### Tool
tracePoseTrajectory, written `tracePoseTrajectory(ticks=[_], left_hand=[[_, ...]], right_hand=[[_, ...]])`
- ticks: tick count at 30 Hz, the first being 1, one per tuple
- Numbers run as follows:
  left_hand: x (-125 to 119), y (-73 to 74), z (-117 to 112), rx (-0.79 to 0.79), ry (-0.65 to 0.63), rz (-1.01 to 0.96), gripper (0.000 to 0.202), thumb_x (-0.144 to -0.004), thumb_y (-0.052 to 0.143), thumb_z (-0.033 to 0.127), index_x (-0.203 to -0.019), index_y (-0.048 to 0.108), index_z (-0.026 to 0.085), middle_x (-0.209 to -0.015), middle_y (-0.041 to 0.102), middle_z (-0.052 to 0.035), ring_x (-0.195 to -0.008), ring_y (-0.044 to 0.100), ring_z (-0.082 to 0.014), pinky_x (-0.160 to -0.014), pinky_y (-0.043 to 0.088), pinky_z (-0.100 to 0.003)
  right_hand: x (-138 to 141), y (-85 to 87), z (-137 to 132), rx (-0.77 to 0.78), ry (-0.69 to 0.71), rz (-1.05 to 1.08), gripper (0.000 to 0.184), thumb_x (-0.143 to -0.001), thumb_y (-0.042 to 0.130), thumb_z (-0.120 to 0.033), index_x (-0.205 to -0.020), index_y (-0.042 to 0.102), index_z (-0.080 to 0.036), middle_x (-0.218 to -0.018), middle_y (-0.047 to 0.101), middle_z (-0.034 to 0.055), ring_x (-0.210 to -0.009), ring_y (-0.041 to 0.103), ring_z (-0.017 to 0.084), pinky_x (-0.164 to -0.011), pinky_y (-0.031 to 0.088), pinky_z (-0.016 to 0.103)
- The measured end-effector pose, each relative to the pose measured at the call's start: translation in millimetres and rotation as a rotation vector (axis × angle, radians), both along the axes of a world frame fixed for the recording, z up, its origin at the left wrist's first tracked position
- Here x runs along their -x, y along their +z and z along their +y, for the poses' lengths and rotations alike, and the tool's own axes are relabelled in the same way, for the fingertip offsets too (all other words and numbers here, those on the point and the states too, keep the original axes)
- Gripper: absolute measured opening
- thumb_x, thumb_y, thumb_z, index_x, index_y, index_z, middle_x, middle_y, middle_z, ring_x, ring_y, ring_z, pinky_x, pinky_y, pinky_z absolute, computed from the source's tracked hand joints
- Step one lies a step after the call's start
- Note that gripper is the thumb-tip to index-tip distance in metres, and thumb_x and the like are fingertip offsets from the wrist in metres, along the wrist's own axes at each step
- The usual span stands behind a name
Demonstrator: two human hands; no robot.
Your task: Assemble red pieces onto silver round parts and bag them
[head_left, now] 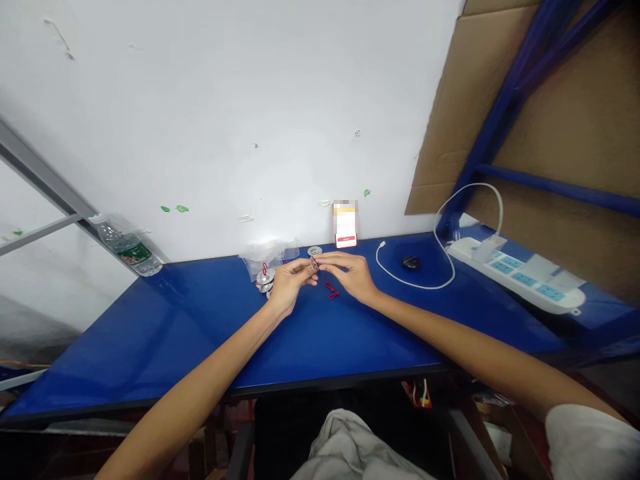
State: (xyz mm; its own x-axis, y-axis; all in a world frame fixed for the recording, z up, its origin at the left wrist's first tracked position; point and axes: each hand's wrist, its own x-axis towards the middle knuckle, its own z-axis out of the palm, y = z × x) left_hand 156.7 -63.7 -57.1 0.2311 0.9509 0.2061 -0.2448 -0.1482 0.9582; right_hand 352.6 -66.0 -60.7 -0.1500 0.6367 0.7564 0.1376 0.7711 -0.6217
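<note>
Both hands meet mid-frame: left hand (286, 283) and right hand (351, 273) pinch one small metal disc (313, 264). Clear bag (265, 253) behind, contents unclear; red clips (332, 291) on blue table (200, 333).

Bare forearms, a white short sleeve (590, 440), light grey trousers (350, 447).

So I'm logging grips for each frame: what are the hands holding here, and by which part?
Both hands, left hand and right hand, pinch one small metal part between their fingertips above the blue table. It is too small to tell which part of it they grip.
</note>
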Motion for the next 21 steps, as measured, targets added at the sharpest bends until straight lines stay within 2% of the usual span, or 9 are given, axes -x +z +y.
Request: tracePoseTrajectory(ticks=[9,14,18,21], left_hand=[[0.8,5.4,-1.2,-0.091,0.033,0.06,0.038,-0.079,0.094,0.046,-0.093,0.081,0.014,-0.085,0.075,-0.0062,-0.072,0.072,-0.0165,-0.064,0.063,-0.027],[0.0,4.1,-2.3,-0.05,-0.002,0.019,0.039,-0.079,0.095,0.047,-0.092,0.079,0.014,-0.087,0.075,-0.0069,-0.072,0.071,-0.0152,-0.064,0.062,-0.026],[0.5,0.4,0.7,-0.04,0.018,0.041,0.04,-0.078,0.095,0.049,-0.091,0.08,0.014,-0.086,0.076,-0.0072,-0.071,0.071,-0.0157,-0.061,0.061,-0.025],[4.8,2.9,3.8,-0.043,0.024,0.08,0.04,-0.076,0.096,0.05,-0.088,0.08,0.014,-0.083,0.076,-0.0073,-0.07,0.071,-0.0168,-0.06,0.06,-0.026]], right_hand=[[1.9,2.9,-1.8,0.015,-0.012,0.002,0.022,-0.103,0.073,-0.029,-0.119,0.086,-0.036,-0.122,0.084,0.0004,-0.114,0.08,0.024,-0.107,0.064,0.041],[-1.0,1.8,-0.1,-0.005,0.034,-0.034,0.026,-0.105,0.07,-0.028,-0.125,0.084,-0.037,-0.13,0.081,0.0005,-0.121,0.078,0.024,-0.113,0.06,0.043],[-2.5,0.1,2.7,0.01,0.035,-0.031,0.022,-0.103,0.073,-0.03,-0.121,0.085,-0.035,-0.127,0.082,0.0015,-0.118,0.079,0.024,-0.111,0.061,0.043],[-3.8,3.5,2.9,0.0,0.062,-0.021,0.017,-0.1,0.078,-0.031,-0.115,0.087,-0.034,-0.122,0.084,0.0027,-0.114,0.081,0.024,-0.107,0.063,0.042]])
